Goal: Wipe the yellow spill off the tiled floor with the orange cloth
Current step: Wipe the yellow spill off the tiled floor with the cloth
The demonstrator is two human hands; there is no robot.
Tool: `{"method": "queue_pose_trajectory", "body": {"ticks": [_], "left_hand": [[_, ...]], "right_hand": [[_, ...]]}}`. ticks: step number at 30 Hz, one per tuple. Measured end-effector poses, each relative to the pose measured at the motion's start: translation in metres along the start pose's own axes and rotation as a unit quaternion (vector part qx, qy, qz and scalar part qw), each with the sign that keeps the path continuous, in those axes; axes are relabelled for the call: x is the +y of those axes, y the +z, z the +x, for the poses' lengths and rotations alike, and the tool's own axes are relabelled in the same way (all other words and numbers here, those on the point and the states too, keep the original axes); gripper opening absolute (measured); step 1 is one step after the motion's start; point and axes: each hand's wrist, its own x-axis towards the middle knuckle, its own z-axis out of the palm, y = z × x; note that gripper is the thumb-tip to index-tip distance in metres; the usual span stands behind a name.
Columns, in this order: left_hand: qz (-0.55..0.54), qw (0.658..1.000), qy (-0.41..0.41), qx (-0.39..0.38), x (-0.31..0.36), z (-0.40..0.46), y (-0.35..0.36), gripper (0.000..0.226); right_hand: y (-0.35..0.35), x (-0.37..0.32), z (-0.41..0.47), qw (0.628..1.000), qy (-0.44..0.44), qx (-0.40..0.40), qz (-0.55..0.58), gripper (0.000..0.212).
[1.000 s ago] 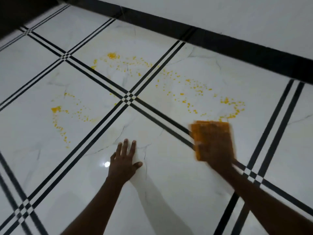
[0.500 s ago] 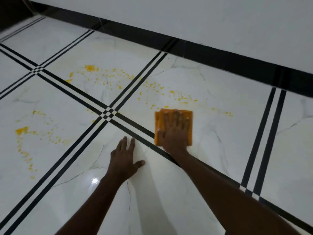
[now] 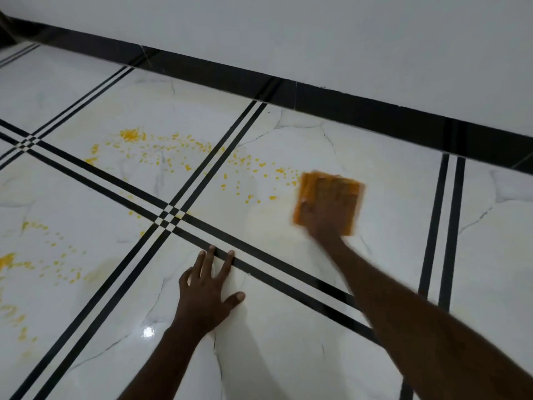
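My right hand presses flat on the folded orange cloth, which lies on the white tiled floor right of centre and is blurred by motion. Yellow spill is scattered in specks and blobs across the tiles to the cloth's left, reaching up to its left edge. More yellow specks and blobs sit on the tile at the far left. My left hand rests palm down on the floor with fingers spread, nearer to me than the cloth, holding nothing.
Double black lines cross the white tiles in a grid. A black skirting band runs along the foot of the white wall behind the spill. A faint yellowish smear shows on the tile left of the cloth.
My right hand has swept the cloth back to the right and away from me, and the specks near it have thinned. My left hand stays planted on the floor.
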Motion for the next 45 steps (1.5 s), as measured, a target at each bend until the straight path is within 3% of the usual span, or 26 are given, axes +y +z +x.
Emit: {"method": "queue_pose_trajectory", "body": {"ticks": [3, 5, 7, 10, 12, 14, 16, 18, 21, 24, 26, 32, 33, 36, 39, 42, 45], "left_hand": [[0.001, 1.0, 0.001, -0.031, -0.002, 0.001, -0.013, 0.099], [-0.016, 1.0, 0.0, -0.02, -0.003, 0.003, -0.02, 0.101], [-0.004, 1.0, 0.003, -0.002, -0.005, 0.007, -0.022, 0.11], [-0.007, 1.0, 0.003, 0.002, -0.004, 0.008, -0.014, 0.117], [-0.022, 1.0, 0.0, 0.001, -0.004, 0.009, -0.008, 0.118], [-0.03, 1.0, -0.002, -0.002, -0.004, 0.012, -0.006, 0.12], [-0.023, 1.0, -0.004, -0.019, -0.005, 0.014, -0.009, 0.121], [-0.01, 0.999, -0.005, -0.042, -0.008, 0.014, -0.017, 0.119], [0.001, 0.998, 0.005, -0.055, -0.011, 0.011, -0.028, 0.11], [-0.015, 1.0, -0.024, 0.008, -0.024, 0.013, -0.042, 0.112], [-0.022, 0.998, -0.038, 0.047, -0.036, 0.019, -0.043, 0.112], [-0.039, 0.99, -0.031, 0.129, -0.041, 0.061, -0.028, 0.094], [-0.047, 0.988, -0.035, 0.141, -0.037, 0.07, -0.026, 0.09], [-0.048, 0.986, -0.045, 0.155, -0.031, 0.09, -0.02, 0.081], [-0.037, 0.98, -0.053, 0.188, -0.034, 0.092, -0.011, 0.074], [-0.044, 0.978, -0.05, 0.196, -0.033, 0.092, -0.008, 0.074], [-0.049, 0.979, -0.054, 0.193, -0.034, 0.096, -0.01, 0.076]], "right_hand": [[0.011, -0.053, -0.058, 0.984, -0.173, -0.023, -0.029, 0.073], [-0.001, -0.029, -0.082, 0.97, -0.241, -0.038, -0.015, 0.071], [-0.01, 0.033, -0.086, 0.975, -0.219, -0.028, -0.029, 0.07], [-0.035, 0.12, -0.055, 0.996, -0.057, -0.047, -0.058, 0.077], [-0.044, 0.121, -0.014, 0.997, 0.049, -0.039, -0.042, 0.081], [-0.036, 0.076, 0.016, 0.993, 0.113, -0.033, -0.007, 0.081], [-0.013, 0.013, 0.02, 0.997, 0.059, -0.053, 0.002, 0.08], [0.005, -0.04, -0.011, 0.993, -0.09, -0.071, -0.029, 0.078], [-0.001, -0.029, -0.084, 0.974, -0.214, -0.068, -0.023, 0.073], [-0.02, 0.044, -0.105, 0.979, -0.194, -0.057, -0.017, 0.071], [-0.03, 0.076, -0.067, 0.99, -0.11, -0.07, -0.049, 0.074], [-0.014, -0.017, 0.067, 0.996, 0.046, -0.07, -0.004, 0.09], [-0.005, -0.038, 0.066, 0.997, 0.027, -0.065, -0.011, 0.088], [0.017, -0.073, 0.017, 0.984, -0.158, -0.058, -0.054, 0.078], [0.012, -0.035, -0.034, 0.959, -0.263, -0.08, -0.063, 0.074], [-0.004, 0.013, -0.001, 0.972, -0.206, -0.078, -0.08, 0.076], [-0.017, -0.009, 0.084, 0.99, -0.073, -0.086, -0.083, 0.082]]}}
